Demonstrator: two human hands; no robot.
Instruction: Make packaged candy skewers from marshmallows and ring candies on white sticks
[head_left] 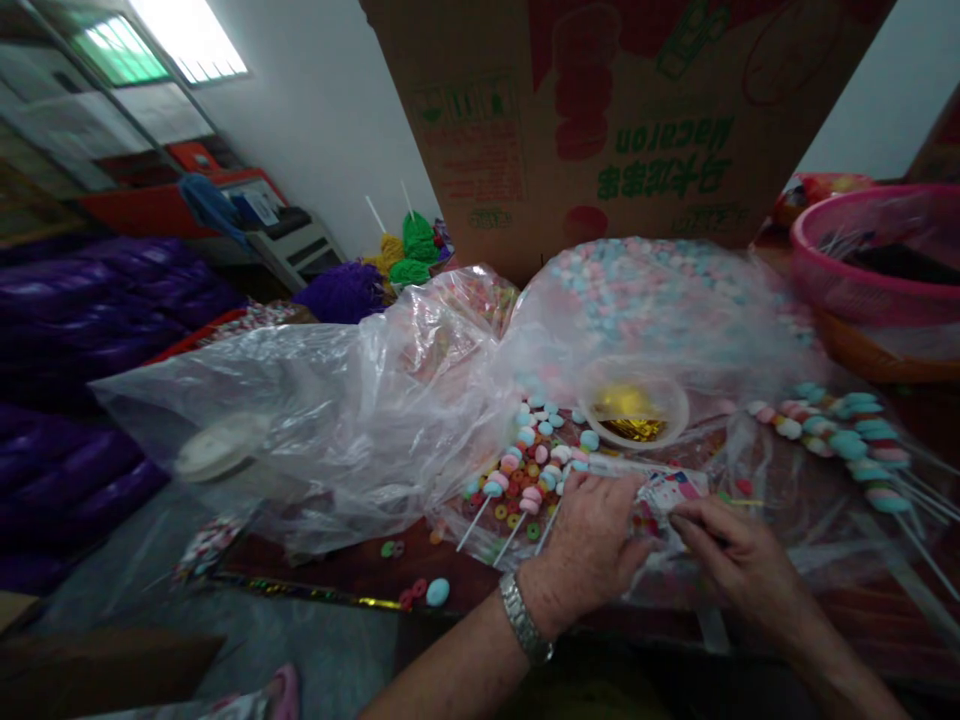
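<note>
A small clear plastic bag with a colourful print point(675, 488) lies at the table's front, between my hands. My left hand point(592, 535), with a metal watch on the wrist, is closed over its left side; some of the fingers are hidden. At its right edge, my right hand point(739, 550) pinches the bag with thumb and fingers. What is inside the bag is hard to make out. Left of my left hand lie several marshmallow skewers point(531, 498) on white sticks, among loose ring-shaped candies point(501, 512).
Behind stands a plastic tub point(679, 425) with gold ties, before a big bag of pastel marshmallows point(652, 290). Finished-looking skewers point(862, 440) are piled at right, below a pink basin point(832, 285). A cardboard box point(480, 120) rises at the back. Crumpled plastic sheeting point(337, 440) covers the left.
</note>
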